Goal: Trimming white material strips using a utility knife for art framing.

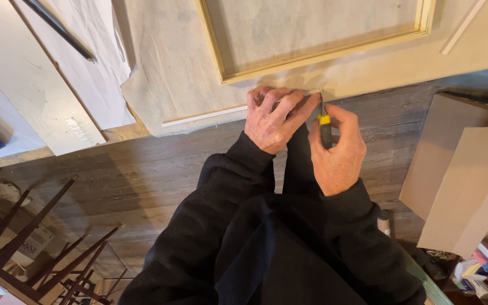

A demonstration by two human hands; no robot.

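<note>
A thin white strip of trim (238, 110) is pressed flat against the lower edge of a pale panel (176, 73) by the left hand (272, 117), whose fingers are spread and bent down on the strip's right end, apparently to keep it from shifting. Nothing is enclosed by that hand; it bears down rather than grasps.

The right hand (339, 149) is closed around a small tool with a grey handle and yellow collar (325, 129), held upright with its metal tip set at the strip's end, just beside the left fingertips, so that the point works right where the strip is steadied. What kind of tool it is cannot be told for certain.

Higher on the panel a light wooden frame (317, 53) is fixed. A dark pencil-like rod (57, 28) lies on white sheets near the upper left corner. Beige boards (464, 181) lean at the right, and dark wooden legs (46, 237) are seen on the plank floor (142, 175) at lower left.
</note>
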